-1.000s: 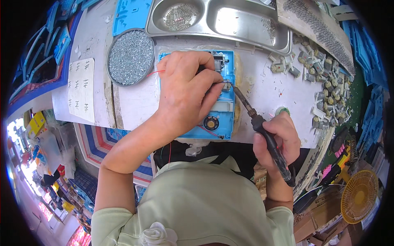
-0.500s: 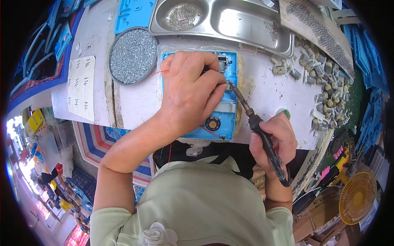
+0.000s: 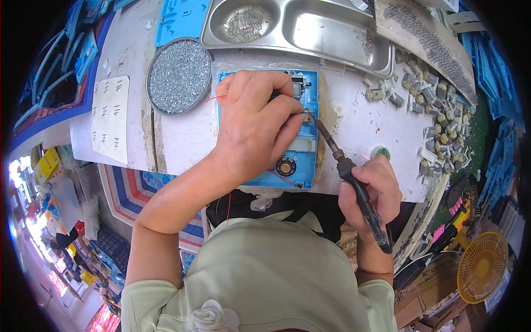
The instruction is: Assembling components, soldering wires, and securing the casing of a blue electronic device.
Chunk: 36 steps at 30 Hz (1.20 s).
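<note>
My left hand (image 3: pixel 251 119) rests over a blue plastic casing (image 3: pixel 313 102), its thumb and forefinger pinched on a thin wire at the casing's right side. A red wire (image 3: pixel 214 98) sticks out left from under this hand. In my right hand (image 3: pixel 381 191) is a soldering iron (image 3: pixel 360 193), held like a pen, its tip close to the left fingertips. Whether the tip touches the wire is too small to tell. A round speaker (image 3: pixel 286 166) sits in the casing's near part, and a dark switch-like part (image 3: pixel 300 84) at its far end. My left hand hides the casing's middle and left.
A round tray (image 3: pixel 180 76) of small metal screws stands left of the casing. Behind is a steel compartment tray (image 3: pixel 337 58) with small metal parts. Several small motors (image 3: pixel 437 99) are heaped at right, near a green lump (image 3: pixel 380 152). A marked paper sheet (image 3: pixel 110 122) lies left.
The soldering iron and right hand have shifted very slightly. My left hand stays in place over the casing, still pinching.
</note>
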Each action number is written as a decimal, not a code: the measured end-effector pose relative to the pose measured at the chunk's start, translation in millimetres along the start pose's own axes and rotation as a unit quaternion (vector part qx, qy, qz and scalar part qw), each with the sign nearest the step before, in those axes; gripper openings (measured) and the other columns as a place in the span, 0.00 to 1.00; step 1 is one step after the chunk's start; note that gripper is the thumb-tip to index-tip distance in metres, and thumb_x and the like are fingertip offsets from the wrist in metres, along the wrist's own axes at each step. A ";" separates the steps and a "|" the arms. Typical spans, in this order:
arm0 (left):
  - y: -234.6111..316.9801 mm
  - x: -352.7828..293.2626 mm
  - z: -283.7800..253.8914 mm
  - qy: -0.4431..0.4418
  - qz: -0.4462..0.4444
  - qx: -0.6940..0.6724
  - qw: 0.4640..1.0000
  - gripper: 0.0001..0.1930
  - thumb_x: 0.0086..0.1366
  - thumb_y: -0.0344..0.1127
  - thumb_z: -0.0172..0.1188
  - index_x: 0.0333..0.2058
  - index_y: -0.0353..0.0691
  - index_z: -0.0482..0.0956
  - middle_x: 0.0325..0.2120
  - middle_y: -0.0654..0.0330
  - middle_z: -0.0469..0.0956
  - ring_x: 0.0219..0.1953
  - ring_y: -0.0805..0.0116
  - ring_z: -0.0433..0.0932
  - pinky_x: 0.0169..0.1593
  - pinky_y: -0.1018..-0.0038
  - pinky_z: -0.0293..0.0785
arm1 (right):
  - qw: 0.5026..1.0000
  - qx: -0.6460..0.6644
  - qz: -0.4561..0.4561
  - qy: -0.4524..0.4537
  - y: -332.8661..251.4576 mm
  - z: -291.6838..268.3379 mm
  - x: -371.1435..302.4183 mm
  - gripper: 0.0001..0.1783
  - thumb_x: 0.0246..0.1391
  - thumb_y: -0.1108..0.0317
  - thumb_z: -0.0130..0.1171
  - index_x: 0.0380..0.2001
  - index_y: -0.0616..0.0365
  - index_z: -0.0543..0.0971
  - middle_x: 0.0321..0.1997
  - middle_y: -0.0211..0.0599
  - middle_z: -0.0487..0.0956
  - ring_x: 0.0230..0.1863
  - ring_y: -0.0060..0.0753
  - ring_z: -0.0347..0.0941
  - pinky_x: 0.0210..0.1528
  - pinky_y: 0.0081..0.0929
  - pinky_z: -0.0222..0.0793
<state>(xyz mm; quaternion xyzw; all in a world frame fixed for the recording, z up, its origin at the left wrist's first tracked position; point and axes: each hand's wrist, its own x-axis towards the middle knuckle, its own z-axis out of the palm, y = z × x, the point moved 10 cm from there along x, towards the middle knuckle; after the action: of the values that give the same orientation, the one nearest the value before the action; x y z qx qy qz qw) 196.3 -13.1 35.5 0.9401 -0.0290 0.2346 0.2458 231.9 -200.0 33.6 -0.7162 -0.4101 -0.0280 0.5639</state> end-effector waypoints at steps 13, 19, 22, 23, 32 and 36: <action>-0.3 -0.4 -0.1 0.004 0.002 -0.003 1.000 0.11 0.49 0.30 0.73 0.33 0.45 0.83 0.37 0.64 0.74 0.41 0.62 0.70 0.46 0.62 0.57 | 1.000 -0.004 0.000 -0.004 1.3 2.7 2.6 0.17 0.46 0.77 0.71 0.41 0.62 0.79 0.21 0.34 0.74 0.20 0.32 0.67 0.24 0.27 0.61; -0.9 -0.9 -0.4 0.009 0.003 -0.004 1.000 0.11 0.48 0.29 0.73 0.33 0.45 0.83 0.37 0.64 0.74 0.41 0.62 0.71 0.46 0.62 0.57 | 1.000 0.000 0.006 0.002 1.4 -1.9 4.2 0.17 0.47 0.77 0.70 0.42 0.63 0.78 0.24 0.35 0.77 0.21 0.32 0.68 0.24 0.26 0.62; -0.7 -0.9 -0.3 0.008 0.004 -0.002 1.000 0.11 0.48 0.29 0.73 0.33 0.44 0.83 0.37 0.64 0.74 0.41 0.62 0.71 0.46 0.62 0.57 | 1.000 -0.001 0.007 0.006 2.5 -4.3 3.1 0.17 0.47 0.77 0.70 0.42 0.63 0.78 0.24 0.35 0.77 0.21 0.32 0.68 0.25 0.26 0.62; -0.6 -0.8 -0.4 0.008 0.004 -0.002 1.000 0.11 0.48 0.29 0.73 0.33 0.44 0.83 0.37 0.64 0.74 0.41 0.62 0.71 0.46 0.63 0.57 | 1.000 -0.001 0.008 0.006 3.0 -4.8 3.0 0.18 0.47 0.77 0.71 0.42 0.63 0.78 0.24 0.35 0.77 0.21 0.32 0.68 0.25 0.26 0.62; -0.3 -0.7 -0.1 0.002 0.000 0.002 1.000 0.11 0.48 0.29 0.73 0.33 0.45 0.83 0.37 0.63 0.74 0.42 0.62 0.71 0.47 0.62 0.58 | 1.000 -0.004 0.014 0.024 6.4 -14.3 0.9 0.17 0.48 0.76 0.71 0.41 0.63 0.77 0.21 0.32 0.73 0.21 0.31 0.65 0.25 0.26 0.60; 0.4 -0.1 0.4 -0.002 0.000 0.006 1.000 0.11 0.48 0.30 0.73 0.32 0.45 0.84 0.37 0.63 0.74 0.42 0.62 0.71 0.47 0.62 0.58 | 0.999 -0.007 0.014 0.028 6.3 -16.9 -0.3 0.17 0.48 0.76 0.71 0.42 0.62 0.77 0.21 0.32 0.73 0.21 0.31 0.65 0.25 0.27 0.60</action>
<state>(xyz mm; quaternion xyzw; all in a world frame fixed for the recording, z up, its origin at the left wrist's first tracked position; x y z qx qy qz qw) 196.3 -13.6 35.3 0.9421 -0.0277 0.2330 0.2397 242.8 -214.3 34.7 -0.7249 -0.3834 -0.0432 0.5706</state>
